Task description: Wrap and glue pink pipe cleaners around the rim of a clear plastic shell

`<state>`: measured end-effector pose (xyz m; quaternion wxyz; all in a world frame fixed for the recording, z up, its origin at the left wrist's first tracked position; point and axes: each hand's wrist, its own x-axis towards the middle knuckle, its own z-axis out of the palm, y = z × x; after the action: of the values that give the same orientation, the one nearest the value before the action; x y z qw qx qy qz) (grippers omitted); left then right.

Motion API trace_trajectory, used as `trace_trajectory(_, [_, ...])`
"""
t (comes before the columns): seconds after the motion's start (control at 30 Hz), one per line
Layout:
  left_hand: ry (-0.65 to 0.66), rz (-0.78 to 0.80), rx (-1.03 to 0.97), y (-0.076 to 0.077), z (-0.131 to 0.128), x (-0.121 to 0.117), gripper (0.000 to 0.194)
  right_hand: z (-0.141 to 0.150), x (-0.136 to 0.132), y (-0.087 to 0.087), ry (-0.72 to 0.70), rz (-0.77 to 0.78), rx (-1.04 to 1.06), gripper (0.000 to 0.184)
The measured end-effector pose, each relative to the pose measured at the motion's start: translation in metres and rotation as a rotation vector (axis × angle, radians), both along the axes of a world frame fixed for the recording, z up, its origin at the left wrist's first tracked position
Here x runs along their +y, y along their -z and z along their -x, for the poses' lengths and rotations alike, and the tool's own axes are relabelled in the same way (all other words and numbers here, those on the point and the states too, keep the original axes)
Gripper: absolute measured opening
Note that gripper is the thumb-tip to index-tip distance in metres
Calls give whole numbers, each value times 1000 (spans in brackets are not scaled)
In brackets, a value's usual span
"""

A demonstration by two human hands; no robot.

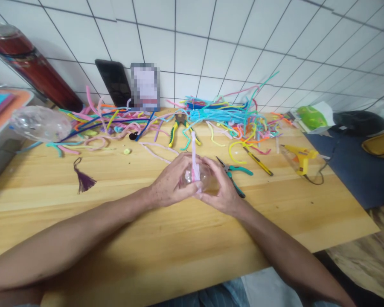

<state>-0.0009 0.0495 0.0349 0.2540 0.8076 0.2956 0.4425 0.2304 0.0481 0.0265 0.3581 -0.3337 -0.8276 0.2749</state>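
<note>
Between my two hands is a clear plastic ball [205,175], held just over the middle of the wooden table. A pale lilac pipe cleaner [194,149] runs up across its front, with a strip of pink beside it. My left hand [170,181] wraps the ball's left side, its thumb pressing on the pipe cleaner. My right hand [222,192] curls round the right side, fingers over the top and thumb near the bottom. Teal-handled pliers [235,170] lie just right of my right hand. The ball's back and underside are hidden.
Colourful pipe cleaners [211,115] pile along the wall, with yellow-green pliers [173,130] among them. A yellow glue gun [302,158] and a yellow cutter knife [259,162] lie right. Left are a purple tassel [84,177], a clear plastic shape [41,123] and a red thermos [35,68].
</note>
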Motion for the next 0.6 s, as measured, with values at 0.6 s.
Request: trace_trajectory(0.6, [-30,13,31,-2,1,-2,39,-1,1,0,-31,83,86,80])
